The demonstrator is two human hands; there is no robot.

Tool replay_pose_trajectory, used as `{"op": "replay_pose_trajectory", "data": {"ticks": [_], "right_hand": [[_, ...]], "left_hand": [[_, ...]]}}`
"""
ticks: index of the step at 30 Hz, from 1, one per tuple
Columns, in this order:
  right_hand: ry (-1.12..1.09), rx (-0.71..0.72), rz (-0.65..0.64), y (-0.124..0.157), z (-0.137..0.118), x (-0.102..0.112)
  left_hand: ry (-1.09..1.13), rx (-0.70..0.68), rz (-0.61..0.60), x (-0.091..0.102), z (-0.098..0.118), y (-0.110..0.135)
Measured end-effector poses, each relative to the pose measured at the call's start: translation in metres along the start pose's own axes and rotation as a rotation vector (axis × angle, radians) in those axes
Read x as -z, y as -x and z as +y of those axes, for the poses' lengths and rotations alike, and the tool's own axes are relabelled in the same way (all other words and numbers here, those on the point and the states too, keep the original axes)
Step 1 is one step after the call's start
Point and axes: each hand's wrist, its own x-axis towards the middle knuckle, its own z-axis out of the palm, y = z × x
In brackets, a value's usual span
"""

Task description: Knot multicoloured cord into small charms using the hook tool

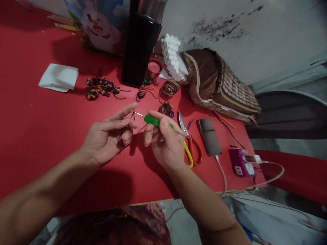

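Near the centre of the frame, the right hand (166, 143) has its fingers closed pen-fashion round a green-handled hook (152, 119), probably for fine steering. The left hand (107, 136), fingertips nearly together, apparently pinches the yarn (133, 112) looped on its shaft, likely keeping it taut. Scissors (191, 147) lie handily right of centre. The purple box (237, 161), lower right, has print too small to read.

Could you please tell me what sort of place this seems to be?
Probably a small craft spot, perhaps at home: a red table with multicoloured yarn balls, scissors, and a green-handled hook in the right hand.
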Motion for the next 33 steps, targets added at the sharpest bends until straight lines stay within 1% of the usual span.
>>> {"op": "replay_pose_trajectory", "data": {"ticks": [5, 10, 19, 22, 27, 29, 33], "right_hand": [[0.002, -0.012, -0.015, -0.0008, -0.0002, 0.0014], [-0.062, -0.033, -0.048, -0.0013, -0.0026, 0.0001], [-0.121, -0.114, -0.021, -0.0023, -0.0010, 0.0019], [-0.103, -0.125, -0.011, -0.0014, -0.0008, 0.0015], [-0.134, -0.131, -0.018, -0.0018, -0.0010, 0.0013], [-0.130, -0.146, -0.014, -0.0026, -0.0009, 0.0012], [-0.139, -0.158, -0.026, -0.0036, -0.0011, 0.0003]], "left_hand": [[-0.063, -0.039, -0.008, -0.0009, -0.0007, 0.0001], [-0.110, -0.081, -0.022, -0.0039, -0.0012, 0.0018], [-0.129, -0.082, -0.017, -0.0079, 0.0014, 0.0041], [-0.111, -0.067, 0.002, -0.0089, 0.0015, 0.0038], [-0.064, -0.053, 0.064, -0.0087, 0.0014, 0.0021], [-0.062, -0.058, 0.053, -0.0083, 0.0012, 0.0020], [-0.092, -0.058, -0.009, -0.0078, 0.0013, 0.0031]]}}
